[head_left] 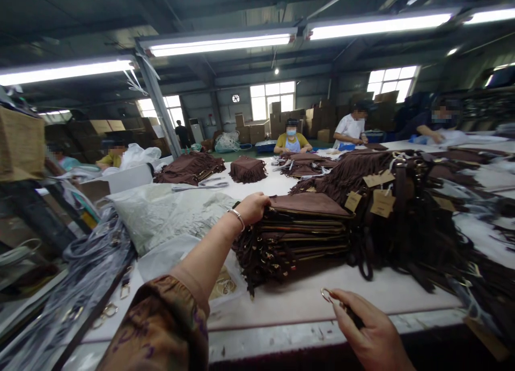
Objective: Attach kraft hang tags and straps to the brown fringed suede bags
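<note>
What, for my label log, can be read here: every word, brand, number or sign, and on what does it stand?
No text is legible.
Kraft hang tags at right: faint print, too small and blurred to read.
Wall clock: dial marks too small to read.
Stack of brown fringed bags: no lettering visible.

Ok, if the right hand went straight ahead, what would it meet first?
Likely the stack of brown bags, across a strip of white table; how high the right hand sits is unclear.
</note>
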Demonstrator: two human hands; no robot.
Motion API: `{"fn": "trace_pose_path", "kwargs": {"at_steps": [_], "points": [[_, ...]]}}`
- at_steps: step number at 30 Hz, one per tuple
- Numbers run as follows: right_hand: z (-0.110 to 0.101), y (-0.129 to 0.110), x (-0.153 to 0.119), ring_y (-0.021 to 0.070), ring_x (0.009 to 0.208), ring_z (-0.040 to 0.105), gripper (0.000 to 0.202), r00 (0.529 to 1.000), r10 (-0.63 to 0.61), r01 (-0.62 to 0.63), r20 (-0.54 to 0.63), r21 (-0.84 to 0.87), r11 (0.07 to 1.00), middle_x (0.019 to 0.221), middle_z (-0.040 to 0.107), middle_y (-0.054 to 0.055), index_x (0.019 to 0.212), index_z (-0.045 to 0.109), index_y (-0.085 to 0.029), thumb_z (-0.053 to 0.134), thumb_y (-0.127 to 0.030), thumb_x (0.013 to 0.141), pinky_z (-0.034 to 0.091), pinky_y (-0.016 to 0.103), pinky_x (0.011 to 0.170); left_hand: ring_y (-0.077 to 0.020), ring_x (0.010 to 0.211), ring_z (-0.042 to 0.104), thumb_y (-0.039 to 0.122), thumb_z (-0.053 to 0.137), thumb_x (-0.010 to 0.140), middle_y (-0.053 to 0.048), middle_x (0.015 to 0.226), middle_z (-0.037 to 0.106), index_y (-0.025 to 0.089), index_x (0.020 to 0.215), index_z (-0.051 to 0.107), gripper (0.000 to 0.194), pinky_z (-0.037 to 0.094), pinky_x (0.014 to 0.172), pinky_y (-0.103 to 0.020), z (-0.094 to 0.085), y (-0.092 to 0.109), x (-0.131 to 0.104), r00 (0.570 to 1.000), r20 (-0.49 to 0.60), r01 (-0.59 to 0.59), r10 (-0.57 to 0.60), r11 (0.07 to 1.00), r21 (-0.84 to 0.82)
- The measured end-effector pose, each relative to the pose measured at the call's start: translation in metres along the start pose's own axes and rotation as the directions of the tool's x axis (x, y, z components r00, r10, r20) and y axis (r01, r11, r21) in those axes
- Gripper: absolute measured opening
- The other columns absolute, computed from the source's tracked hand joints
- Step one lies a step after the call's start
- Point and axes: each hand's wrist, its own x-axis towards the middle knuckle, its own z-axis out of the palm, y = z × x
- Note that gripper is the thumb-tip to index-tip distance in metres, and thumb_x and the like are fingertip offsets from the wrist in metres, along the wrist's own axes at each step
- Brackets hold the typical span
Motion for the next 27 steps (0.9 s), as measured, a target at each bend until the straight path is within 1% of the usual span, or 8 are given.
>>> {"fn": "trace_pose_path", "kwargs": {"at_steps": [3, 6, 9, 12, 15, 20, 24, 27], "points": [[0.000, -0.005, 0.000, 0.0189, 0.083, 0.074, 0.019, 1.000, -0.003, 0.003, -0.005, 0.013, 1.000, 0.094, 0.077, 0.002, 0.099, 0.072, -0.025, 0.060, -0.035, 0.090, 0.062, 0.022, 0.071, -0.0176, 0.093, 0.063, 0.007, 0.053, 0.075, -0.007, 0.103, 0.067, 0.018, 0.101, 0.073, 0.035, 0.051, 0.088, -0.026, -0.004, -0.001, -0.006, 1.000, -0.001, 0.004, -0.004, 1.000, 0.003], [0.000, -0.009, -0.001, 0.0189, 0.083, 0.074, 0.018, 1.000, -0.007, 0.007, -0.003, 0.013, 1.000, 0.093, 0.077, 0.002, 0.098, 0.072, -0.025, 0.060, -0.035, 0.090, 0.062, 0.022, 0.071, -0.0178, 0.083, 0.063, 0.012, 0.056, 0.078, -0.007, 0.089, 0.068, 0.016, 0.085, 0.075, 0.020, 0.052, 0.083, -0.028, -0.006, -0.006, -0.009, 0.999, -0.012, 0.053, -0.053, 0.998, 0.035], [-0.002, -0.011, -0.004, 0.0185, 0.084, 0.074, 0.018, 1.000, -0.021, 0.021, -0.005, 0.006, 1.000, 0.095, 0.077, 0.002, 0.100, 0.071, -0.025, 0.060, -0.034, 0.090, 0.062, 0.022, 0.072, -0.0181, 0.079, 0.062, 0.014, 0.054, 0.083, -0.009, 0.082, 0.067, 0.014, 0.077, 0.072, 0.019, 0.052, 0.080, -0.029, -0.007, -0.004, -0.010, 0.996, -0.062, 0.074, -0.070, 0.995, 0.065], [-0.006, -0.014, -0.005, 0.0181, 0.083, 0.074, 0.017, 0.999, -0.036, 0.036, -0.022, -0.006, 0.999, 0.095, 0.077, 0.002, 0.101, 0.071, -0.025, 0.061, -0.033, 0.090, 0.061, 0.022, 0.073, -0.0194, 0.084, 0.062, 0.014, 0.050, 0.087, -0.012, 0.092, 0.066, 0.012, 0.084, 0.069, 0.019, 0.051, 0.081, -0.031, -0.009, 0.015, -0.019, 0.991, -0.132, 0.047, -0.037, 0.996, 0.079], [-0.013, -0.018, 0.000, 0.0187, 0.083, 0.073, 0.017, 0.997, -0.056, 0.054, -0.054, -0.039, 0.998, 0.094, 0.076, 0.002, 0.101, 0.070, -0.024, 0.059, -0.032, 0.090, 0.061, 0.024, 0.072, -0.0206, 0.091, 0.060, 0.013, 0.046, 0.089, -0.013, 0.104, 0.063, 0.014, 0.092, 0.064, 0.019, 0.050, 0.085, -0.033, -0.007, 0.050, -0.035, 0.979, -0.205, -0.002, 0.019, 0.997, 0.081], [-0.021, -0.030, 0.030, 0.0190, 0.086, 0.070, 0.018, 0.984, -0.165, 0.155, -0.063, -0.138, 0.978, 0.096, 0.073, 0.005, 0.108, 0.064, -0.023, 0.055, -0.026, 0.093, 0.057, 0.028, 0.074, -0.0203, 0.098, 0.060, 0.012, 0.046, 0.088, -0.011, 0.103, 0.064, 0.016, 0.094, 0.059, 0.014, 0.049, 0.088, -0.032, 0.011, 0.104, -0.063, 0.910, -0.350, -0.271, 0.222, 0.958, -0.097], [-0.014, -0.039, 0.067, 0.0195, 0.084, 0.066, 0.018, 0.959, -0.280, 0.265, -0.039, -0.226, 0.937, 0.092, 0.069, 0.007, 0.109, 0.060, -0.018, 0.051, -0.023, 0.094, 0.053, 0.032, 0.078, -0.0190, 0.091, 0.062, 0.017, 0.046, 0.093, -0.010, 0.097, 0.066, 0.017, 0.098, 0.061, 0.015, 0.050, 0.084, -0.032, 0.028, 0.112, -0.072, 0.914, -0.369, -0.266, 0.168, 0.935, -0.234], [-0.001, -0.039, 0.089, 0.0202, 0.080, 0.064, 0.020, 0.949, -0.317, 0.292, 0.006, -0.405, 0.867, 0.086, 0.067, 0.008, 0.107, 0.060, -0.014, 0.046, -0.023, 0.095, 0.051, 0.033, 0.076, -0.0183, 0.087, 0.063, 0.022, 0.048, 0.094, -0.009, 0.093, 0.068, 0.018, 0.096, 0.064, 0.017, 0.050, 0.082, -0.031, 0.031, 0.107, -0.073, 0.924, -0.361, -0.242, 0.124, 0.923, -0.301]]}}
